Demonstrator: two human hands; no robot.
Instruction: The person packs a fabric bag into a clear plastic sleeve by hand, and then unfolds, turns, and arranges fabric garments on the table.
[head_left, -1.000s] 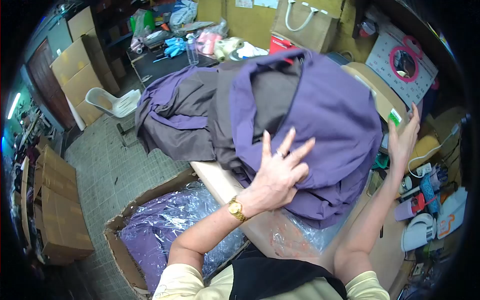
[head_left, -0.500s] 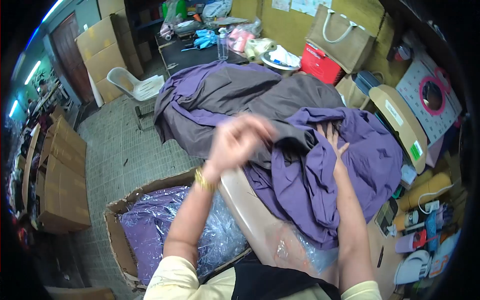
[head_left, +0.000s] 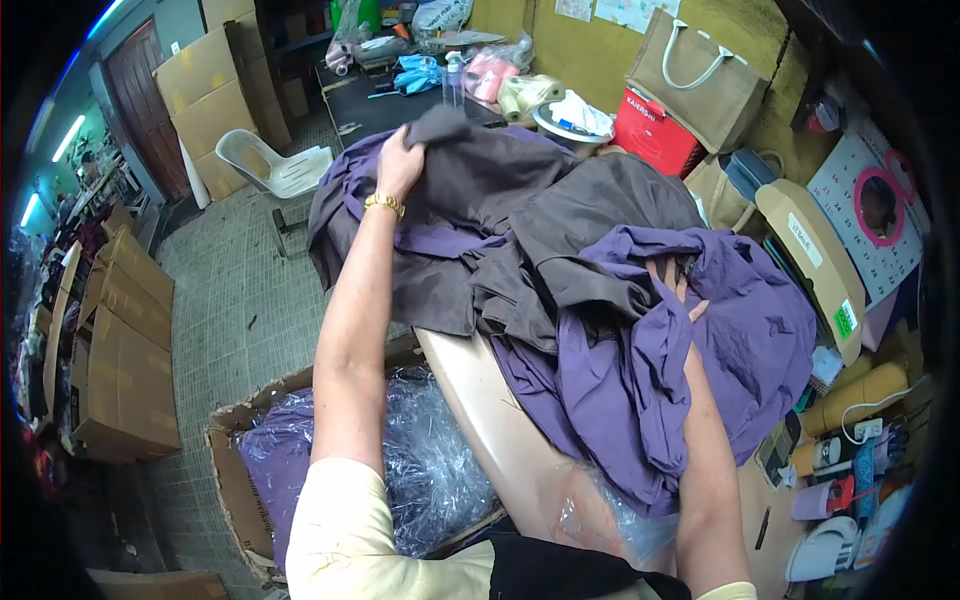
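A large heap of purple fabric [head_left: 750, 340] with a dark grey side [head_left: 610, 200], which looks like a garment and its lining, covers much of the table. My left hand [head_left: 400, 168], a gold bracelet at its wrist, is closed on a bunched piece of the dark grey fabric and lifts it at the heap's far left. On the right, my right hand [head_left: 682, 288] lies on the purple part with fingers spread. A fold hides some of that hand. Clear plastic [head_left: 600, 505] lies on the table by my right forearm.
A cardboard box [head_left: 235, 500] of plastic-wrapped purple goods stands below the table's left edge. A white chair [head_left: 265, 165] is beyond it. Along the right are a cardboard file holder [head_left: 815, 260], a red box [head_left: 650, 130], a jute bag [head_left: 700, 85] and a pen [head_left: 763, 527].
My left hand has moved forward and left, from above the heap's middle to its far left, and now grips dark grey fabric there. My right hand stays on the purple fabric.
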